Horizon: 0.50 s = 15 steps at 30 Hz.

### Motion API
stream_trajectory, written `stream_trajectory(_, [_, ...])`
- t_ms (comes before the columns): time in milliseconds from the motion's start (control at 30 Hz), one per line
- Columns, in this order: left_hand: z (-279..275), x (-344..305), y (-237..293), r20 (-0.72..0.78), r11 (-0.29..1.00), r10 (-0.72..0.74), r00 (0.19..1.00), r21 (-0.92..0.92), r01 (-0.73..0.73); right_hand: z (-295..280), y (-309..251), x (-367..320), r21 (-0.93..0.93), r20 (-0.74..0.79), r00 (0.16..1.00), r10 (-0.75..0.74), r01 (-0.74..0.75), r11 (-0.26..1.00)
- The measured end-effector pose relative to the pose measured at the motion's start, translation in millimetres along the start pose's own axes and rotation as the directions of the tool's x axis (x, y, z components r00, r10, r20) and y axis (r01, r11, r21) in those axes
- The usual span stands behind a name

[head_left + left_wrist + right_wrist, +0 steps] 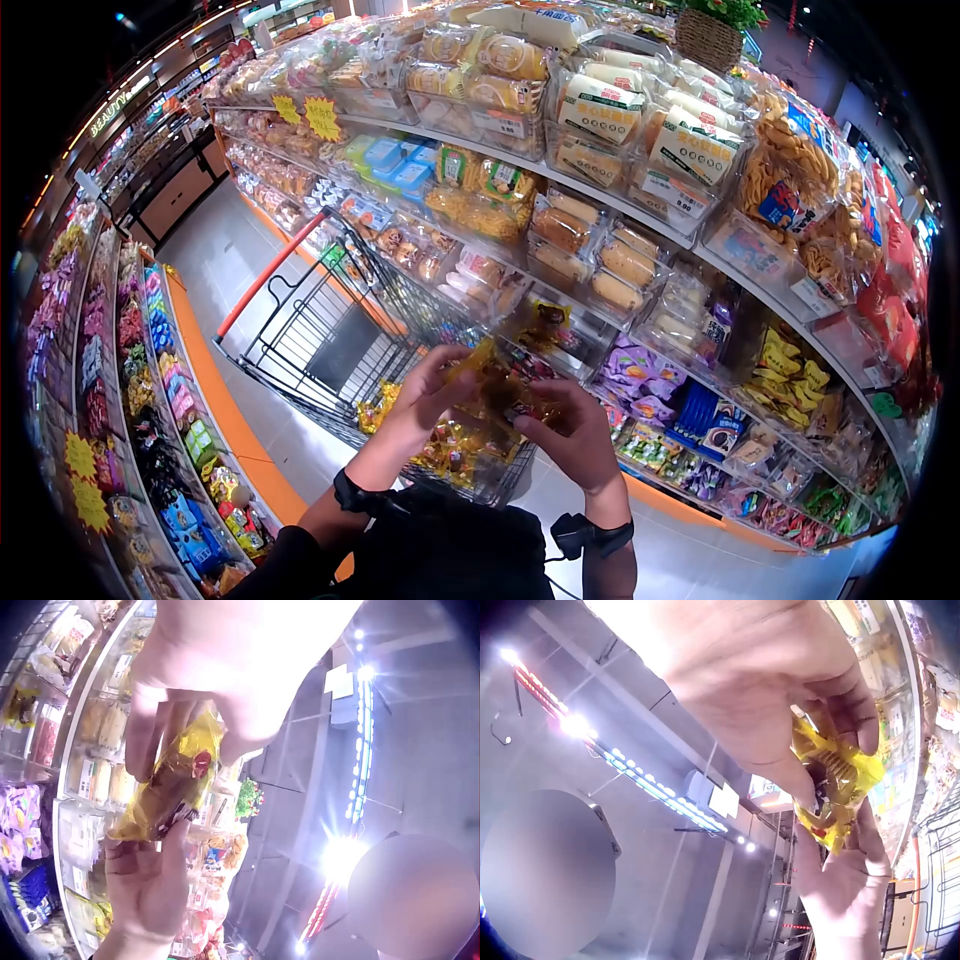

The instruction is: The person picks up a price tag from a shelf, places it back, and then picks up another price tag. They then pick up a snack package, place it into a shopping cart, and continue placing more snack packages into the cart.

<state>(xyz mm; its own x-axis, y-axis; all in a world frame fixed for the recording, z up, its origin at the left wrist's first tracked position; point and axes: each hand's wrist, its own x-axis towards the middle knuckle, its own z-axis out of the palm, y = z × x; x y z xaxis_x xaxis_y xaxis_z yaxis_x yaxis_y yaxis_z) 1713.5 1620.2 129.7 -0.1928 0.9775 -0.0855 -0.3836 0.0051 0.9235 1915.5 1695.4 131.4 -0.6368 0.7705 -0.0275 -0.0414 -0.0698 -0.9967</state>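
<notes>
Two bare forearms (pixel 608 570) with black wrist straps (pixel 590 537) reach forward, wrists angled inward. The left hand (pixel 432 388) and right hand (pixel 578 436) grip opposite ends of a yellow packet (pixel 497 388) between thumb and fingers, near a shopping cart (pixel 345 350) and snack shelves (pixel 690 240).

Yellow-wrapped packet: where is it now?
In the head view, the packet is just below centre, held between left hand and right hand, with the shopping cart beyond, leftward.

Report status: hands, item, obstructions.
Left hand and right hand both gripping yellow packet. Packet upheld, cart below with more yellow packets. No visible obstruction between hands and packet.
</notes>
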Motion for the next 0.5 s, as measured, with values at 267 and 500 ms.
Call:
stream_trajectory(267, [7.6, 1.2, -0.2, -0.076, 0.982, 0.059, 0.995, 0.184, -0.044, -5.6, 13.0, -0.5, 0.075, 0.008, 0.999, -0.048, 0.048, 0.996])
stream_trajectory(500, [9.3, 3.4, 0.7, -0.062, 0.945, 0.097, 0.993, 0.318, -0.073, -7.7, 13.0, -2.0, -0.040, 0.020, 0.999, 0.044, -0.044, 0.998])
